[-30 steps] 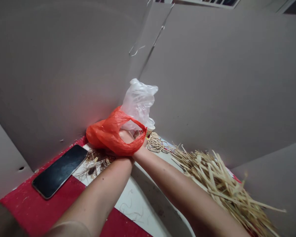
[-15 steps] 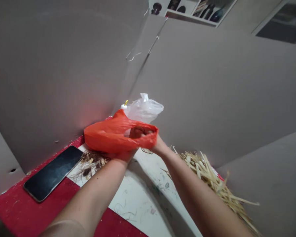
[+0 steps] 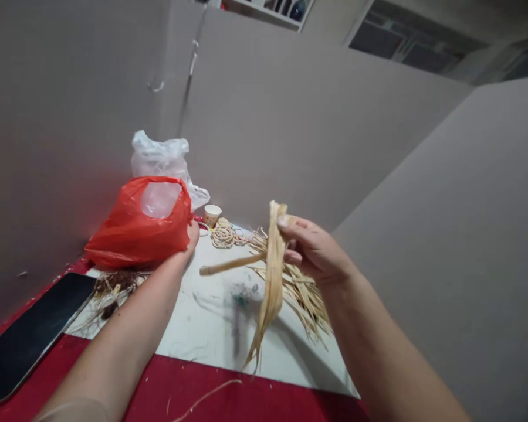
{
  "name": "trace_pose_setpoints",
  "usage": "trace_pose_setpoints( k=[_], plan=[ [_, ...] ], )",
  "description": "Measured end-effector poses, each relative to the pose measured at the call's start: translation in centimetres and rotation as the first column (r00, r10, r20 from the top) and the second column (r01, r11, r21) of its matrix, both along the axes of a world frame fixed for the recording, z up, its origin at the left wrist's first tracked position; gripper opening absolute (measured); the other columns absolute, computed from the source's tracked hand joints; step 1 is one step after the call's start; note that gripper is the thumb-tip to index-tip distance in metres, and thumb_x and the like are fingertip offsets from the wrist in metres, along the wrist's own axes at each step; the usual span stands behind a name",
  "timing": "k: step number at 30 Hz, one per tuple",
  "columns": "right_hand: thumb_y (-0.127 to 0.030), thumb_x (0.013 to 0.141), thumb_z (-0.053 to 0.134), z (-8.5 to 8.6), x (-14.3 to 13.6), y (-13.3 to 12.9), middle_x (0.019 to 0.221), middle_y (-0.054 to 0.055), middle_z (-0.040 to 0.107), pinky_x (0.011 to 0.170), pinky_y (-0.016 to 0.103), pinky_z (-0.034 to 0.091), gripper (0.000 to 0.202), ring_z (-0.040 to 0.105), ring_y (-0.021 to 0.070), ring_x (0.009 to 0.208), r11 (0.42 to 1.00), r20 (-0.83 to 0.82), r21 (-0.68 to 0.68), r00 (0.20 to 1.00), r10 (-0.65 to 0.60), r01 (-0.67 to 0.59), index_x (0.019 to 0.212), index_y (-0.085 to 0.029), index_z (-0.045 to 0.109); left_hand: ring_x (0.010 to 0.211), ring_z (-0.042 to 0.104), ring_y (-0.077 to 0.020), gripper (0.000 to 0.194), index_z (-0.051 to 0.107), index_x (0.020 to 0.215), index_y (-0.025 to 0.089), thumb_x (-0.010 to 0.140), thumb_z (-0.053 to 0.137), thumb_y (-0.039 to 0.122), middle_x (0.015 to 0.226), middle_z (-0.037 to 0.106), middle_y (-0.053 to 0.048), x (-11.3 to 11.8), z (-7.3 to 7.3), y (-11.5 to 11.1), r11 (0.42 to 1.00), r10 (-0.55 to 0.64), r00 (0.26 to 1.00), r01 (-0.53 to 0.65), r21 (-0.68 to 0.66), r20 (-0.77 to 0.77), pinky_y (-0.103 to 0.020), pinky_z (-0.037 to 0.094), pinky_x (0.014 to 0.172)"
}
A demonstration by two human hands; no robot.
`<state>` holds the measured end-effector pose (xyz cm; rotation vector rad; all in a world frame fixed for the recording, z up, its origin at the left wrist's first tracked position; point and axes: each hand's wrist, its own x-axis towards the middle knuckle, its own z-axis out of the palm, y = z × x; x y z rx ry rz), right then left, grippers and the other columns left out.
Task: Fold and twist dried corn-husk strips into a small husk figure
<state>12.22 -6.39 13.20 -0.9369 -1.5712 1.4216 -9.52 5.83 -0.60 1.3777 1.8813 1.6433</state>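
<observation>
My right hand (image 3: 310,243) pinches a dried husk strip (image 3: 273,275), pale tan and fibrous, between thumb and fingers. The strip hangs down above the white sheet, its lower end frayed. A stiff, narrow stem-like piece (image 3: 229,265) juts out leftward behind it; I cannot tell whether it is joined. My left hand (image 3: 193,232) reaches behind the right side of an orange-red plastic bag (image 3: 145,243), which hides its fingers. The bag bulges, with whitish material showing in its opening. Behind my right hand lies a pile of dried strips (image 3: 305,299).
A white plastic bag (image 3: 161,155) stands behind the red one. Farther back are a paper cup (image 3: 212,214) and coiled cord (image 3: 223,234). A dark phone (image 3: 35,331) and brown rootlike fibres (image 3: 114,293) lie at left. Grey walls (image 3: 264,135) enclose the table's far side.
My right hand has left the red bag and moved right, now holding a husk strip. The bag sits more upright, with my left hand behind its right side. The view has turned right.
</observation>
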Motion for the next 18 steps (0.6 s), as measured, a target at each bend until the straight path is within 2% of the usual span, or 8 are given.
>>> trace_pose_setpoints(
  k=[2, 4, 6, 8, 11, 14, 16, 18],
  plan=[
    [-0.047, 0.071, 0.075, -2.7, 0.4, -0.6, 0.048, -0.008, 0.04, 0.035, 0.018, 0.02, 0.038, 0.03, 0.0034, 0.036, 0.996, 0.104, -0.067, 0.992, 0.065, -0.058, 0.065, -0.02, 0.049, 0.114, 0.059, -0.033, 0.038, 0.059, 0.119, 0.003, 0.085, 0.046, 0.015, 0.11, 0.067, -0.021, 0.4, -0.1, -0.3, 0.994, 0.067, 0.998, -0.066, -0.089, 0.006, -0.044, 0.039, 0.104],
    [-0.047, 0.074, 0.072, -6.3, 0.2, -0.2, 0.047, -0.007, 0.041, 0.035, 0.018, 0.022, 0.038, 0.034, 0.0047, 0.037, 0.987, 0.231, -0.122, 0.964, 0.132, -0.106, 0.062, -0.019, 0.049, 0.111, 0.061, -0.029, 0.044, 0.056, 0.125, 0.007, 0.083, 0.049, 0.017, 0.111, 0.068, -0.018, 1.0, -0.1, -0.7, 0.997, 0.047, 0.998, -0.049, -0.053, -0.029, -0.04, 0.038, 0.105],
    [-0.042, 0.074, 0.071, -9.7, -0.3, 0.7, 0.044, -0.007, 0.041, 0.035, 0.018, 0.022, 0.037, 0.036, 0.0051, 0.036, 0.99, 0.317, -0.133, 0.944, 0.09, -0.049, 0.059, -0.019, 0.047, 0.111, 0.061, -0.0248, 0.047, 0.055, 0.128, 0.012, 0.082, 0.048, 0.015, 0.119, 0.066, -0.015, 1.7, -0.2, -1.2, 0.998, -0.017, 0.996, 0.022, 0.057, -0.086, -0.035, 0.039, 0.104],
    [-0.038, 0.074, 0.071, -11.9, -0.9, 1.6, 0.047, -0.006, 0.046, 0.035, 0.017, 0.024, 0.03, 0.038, 0.0053, 0.037, 0.988, 0.28, -0.139, 0.96, -0.03, 0.071, 0.063, -0.018, 0.051, 0.105, 0.063, -0.0212, 0.044, 0.059, 0.124, 0.015, 0.082, 0.047, 0.014, 0.118, 0.067, -0.012, 2.3, -0.4, -1.4, 0.985, -0.109, 0.984, 0.126, 0.12, -0.142, -0.032, 0.043, 0.098],
    [-0.031, 0.072, 0.071, -13.1, -1.4, 2.6, 0.069, -0.001, 0.063, 0.04, 0.018, 0.037, 0.023, 0.054, 0.0083, 0.049, 0.949, 0.103, -0.185, 0.965, -0.24, 0.256, 0.085, -0.018, 0.058, 0.09, 0.065, -0.0175, 0.034, 0.066, 0.11, 0.013, 0.082, 0.047, 0.016, 0.103, 0.072, -0.009, 2.8, -1.0, -1.3, 0.963, -0.232, 0.953, 0.253, 0.09, -0.197, -0.028, 0.047, 0.087],
    [-0.026, 0.071, 0.07, -13.5, -0.9, 3.1, 0.076, 0.001, 0.065, 0.044, 0.019, 0.041, 0.025, 0.059, 0.0097, 0.055, 0.897, 0.029, -0.167, 0.912, -0.41, 0.409, 0.092, -0.018, 0.058, 0.082, 0.064, -0.0161, 0.029, 0.07, 0.1, 0.013, 0.08, 0.05, 0.016, 0.092, 0.073, -0.007, 2.9, -1.4, -0.8, 0.953, -0.29, 0.931, 0.303, 0.028, -0.22, -0.026, 0.048, 0.081],
    [-0.028, 0.074, 0.067, -14.1, -0.5, 3.2, 0.064, -0.002, 0.06, 0.041, 0.019, 0.037, 0.016, 0.052, 0.0088, 0.046, 0.873, 0.111, -0.126, 0.881, -0.46, 0.472, 0.082, -0.018, 0.058, 0.077, 0.063, -0.0158, 0.028, 0.071, 0.097, 0.012, 0.078, 0.051, 0.017, 0.085, 0.072, -0.006, 2.8, -1.6, -0.6, 0.948, -0.311, 0.929, 0.318, 0.0, -0.203, -0.026, 0.048, 0.077],
    [-0.033, 0.077, 0.063, -14.8, -0.1, 3.2, 0.051, -0.003, 0.054, 0.041, 0.02, 0.033, 0.019, 0.045, 0.0085, 0.041, 0.88, 0.292, -0.052, 0.85, -0.438, 0.471, 0.069, -0.018, 0.056, 0.071, 0.062, -0.0155, 0.029, 0.071, 0.096, 0.012, 0.076, 0.051, 0.017, 0.077, 0.07, -0.005, 2.8, -1.7, -0.4, 0.944, -0.326, 0.931, 0.33, -0.005, -0.164, -0.025, 0.048, 0.071]
  ],
)
